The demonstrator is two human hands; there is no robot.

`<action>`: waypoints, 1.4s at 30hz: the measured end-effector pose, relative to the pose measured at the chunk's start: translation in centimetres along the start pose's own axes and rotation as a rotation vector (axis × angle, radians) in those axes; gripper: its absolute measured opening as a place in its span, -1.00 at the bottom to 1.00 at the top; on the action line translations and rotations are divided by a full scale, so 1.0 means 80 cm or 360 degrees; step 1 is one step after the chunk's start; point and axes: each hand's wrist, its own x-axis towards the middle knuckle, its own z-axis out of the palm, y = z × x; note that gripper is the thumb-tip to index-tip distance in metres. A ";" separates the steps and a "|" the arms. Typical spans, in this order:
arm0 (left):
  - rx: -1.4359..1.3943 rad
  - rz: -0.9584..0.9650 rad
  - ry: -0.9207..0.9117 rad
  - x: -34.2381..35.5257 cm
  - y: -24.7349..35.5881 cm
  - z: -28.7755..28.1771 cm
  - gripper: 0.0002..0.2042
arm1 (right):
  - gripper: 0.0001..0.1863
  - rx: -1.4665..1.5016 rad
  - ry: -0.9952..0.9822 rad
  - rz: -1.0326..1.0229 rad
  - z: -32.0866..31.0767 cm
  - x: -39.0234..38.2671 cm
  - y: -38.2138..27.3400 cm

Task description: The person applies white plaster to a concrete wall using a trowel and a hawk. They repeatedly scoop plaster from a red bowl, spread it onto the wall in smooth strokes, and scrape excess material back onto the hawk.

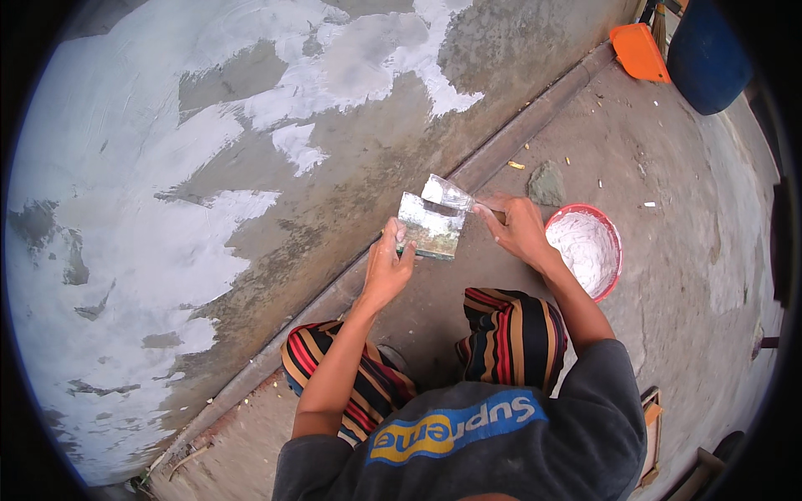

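My left hand (391, 261) grips the lower left edge of a flat, rectangular metal plastering blade (430, 236), its face smeared with white paste. In my right hand (520, 230) is a putty knife (449, 194), held by its handle, with white paste on its blade. The knife's blade lies over the upper edge of the plate, and the two seem to touch. To the right of my right forearm stands a red-rimmed bucket (619, 260) with white paste inside. On the left rises a grey wall (284, 200), partly coated with white patches.
A raised ledge (501, 152) runs along the foot of the wall. Beside the bucket lies a grey stone (546, 184). An orange dustpan (639, 52) and a blue barrel (708, 63) stand at the far right. Small scraps lie on the concrete floor (668, 175).
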 end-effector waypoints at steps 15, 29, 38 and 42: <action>-0.0350 -0.0067 0.0136 0.008 -0.021 -0.012 -0.67 | -0.60 0.1399 -0.0612 0.0527 -0.002 0.010 0.023; -0.1557 -0.0765 0.0099 0.022 0.013 -0.013 -0.62 | -0.80 0.1437 -0.0708 0.0265 0.026 0.007 0.027; -0.1435 -0.0584 0.0268 0.021 0.012 -0.036 -0.67 | -0.76 0.1129 -0.0776 0.0196 0.039 -0.011 0.059; -0.1280 -0.0549 0.0388 0.023 0.011 -0.040 -0.63 | -0.74 0.1327 -0.0689 0.0435 0.029 -0.027 0.060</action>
